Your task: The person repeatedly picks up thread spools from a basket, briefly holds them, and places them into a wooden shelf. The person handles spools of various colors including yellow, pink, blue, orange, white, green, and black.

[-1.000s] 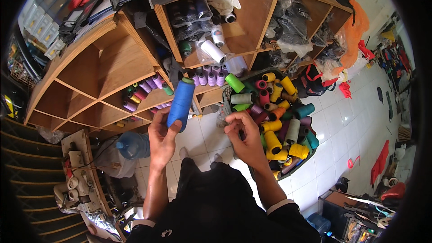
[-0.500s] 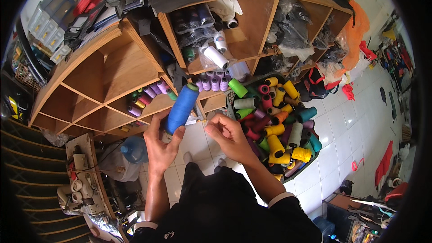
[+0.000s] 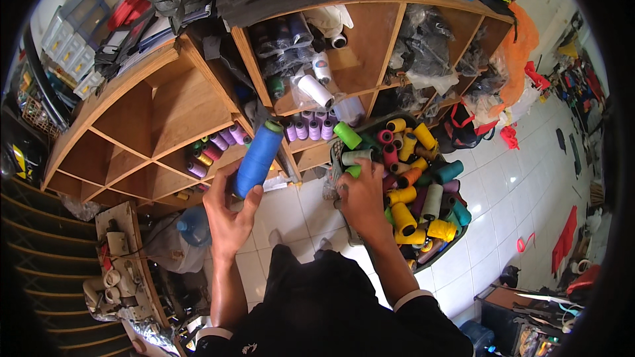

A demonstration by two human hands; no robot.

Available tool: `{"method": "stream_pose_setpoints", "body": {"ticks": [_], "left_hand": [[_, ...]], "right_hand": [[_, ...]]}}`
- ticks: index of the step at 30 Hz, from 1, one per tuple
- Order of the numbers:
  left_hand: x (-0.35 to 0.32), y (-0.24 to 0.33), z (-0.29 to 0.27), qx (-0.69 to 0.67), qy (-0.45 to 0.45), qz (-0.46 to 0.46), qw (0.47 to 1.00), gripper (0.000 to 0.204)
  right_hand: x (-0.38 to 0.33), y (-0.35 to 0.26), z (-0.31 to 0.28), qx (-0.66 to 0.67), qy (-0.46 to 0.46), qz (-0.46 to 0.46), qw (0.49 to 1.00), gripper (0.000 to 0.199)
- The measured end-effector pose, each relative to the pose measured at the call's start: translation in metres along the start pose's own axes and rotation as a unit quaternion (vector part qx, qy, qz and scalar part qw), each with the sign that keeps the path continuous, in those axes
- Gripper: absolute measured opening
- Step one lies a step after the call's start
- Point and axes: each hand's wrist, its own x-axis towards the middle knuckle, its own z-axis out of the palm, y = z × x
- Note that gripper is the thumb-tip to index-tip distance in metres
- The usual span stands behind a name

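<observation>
My left hand (image 3: 229, 215) grips a large cone of blue thread (image 3: 258, 158) near its base. The cone is tilted, with its greenish top end pointing up and slightly right. My right hand (image 3: 364, 199) is to the right, apart from the cone and in front of the left side of a dark tub (image 3: 456, 240) full of thread cones. Its fingers are bent together as in a pinch; anything between them is too small to make out. Around it in the tub are a bright green cone (image 3: 347, 133), a grey-green cone (image 3: 357, 157) and a yellow cone (image 3: 404, 218).
Wooden shelving (image 3: 152, 157) spans the far side, with lilac thread cones (image 3: 314, 129), white cones (image 3: 316, 91) and plastic-wrapped goods. A blue water bottle (image 3: 194, 226) and a sewing machine (image 3: 118, 284) stand at left. Red cloth scraps (image 3: 564, 241) lie on the white tiled floor at right.
My right hand has moved right, away from the blue cone and over the tub's left side. My left hand and the cone have shifted slightly left.
</observation>
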Motion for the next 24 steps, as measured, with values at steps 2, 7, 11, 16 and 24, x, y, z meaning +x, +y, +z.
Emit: {"method": "stream_pose_setpoints", "body": {"ticks": [2, 7, 11, 16, 24], "left_hand": [[0.0, 0.001, 0.0, -0.002, 0.004, 0.013, 1.0, 0.041], [-0.003, 0.007, 0.007, -0.05, -0.031, -0.027, 0.998, 0.04], [-0.008, 0.003, 0.014, -0.044, -0.051, 0.001, 0.998, 0.041], [-0.011, 0.006, 0.013, -0.016, -0.053, -0.005, 0.998, 0.041], [-0.013, -0.002, 0.012, 0.024, -0.028, 0.004, 0.999, 0.042]], "right_hand": [[0.004, -0.001, -0.001, 0.079, 0.029, -0.017, 0.996, 0.016], [0.008, -0.02, 0.005, 0.418, -0.071, 0.002, 0.906, 0.03], [0.017, -0.055, 0.007, 0.534, -0.072, 0.025, 0.842, 0.033], [0.011, -0.049, 0.014, 0.567, -0.131, 0.077, 0.81, 0.01], [0.01, -0.05, -0.009, 0.578, -0.164, 0.098, 0.793, 0.008]]}}
